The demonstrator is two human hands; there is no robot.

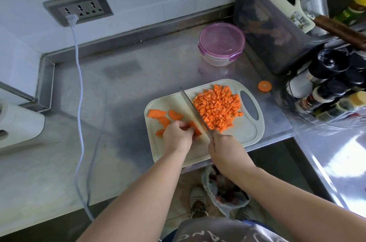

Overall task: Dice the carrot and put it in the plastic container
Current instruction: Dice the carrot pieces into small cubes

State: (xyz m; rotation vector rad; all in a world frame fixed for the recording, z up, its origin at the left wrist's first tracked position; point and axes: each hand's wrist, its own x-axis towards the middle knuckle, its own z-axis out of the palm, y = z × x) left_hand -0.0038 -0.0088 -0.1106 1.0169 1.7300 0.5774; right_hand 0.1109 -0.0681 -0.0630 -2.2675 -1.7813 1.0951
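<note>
Orange carrot cubes [217,107], rounded pale board [242,132]

On the cutting board [247,134], the left hand [177,134] pins carrot slices [195,128]. The right hand [219,143] grips the knife [193,108]. Diced carrot [217,107] lies beyond the blade.

Two bare forearms reach in from the near side and converge over the near edge of the pale plastic cutting board [244,132]; the left hand [178,134] sits knuckles up, fingers curled down, holding a flat orange carrot slice [196,128]; the right hand [223,142], just beside it, grips the handle of a steel-bladed kitchen knife [193,108], wrist straight.
</note>
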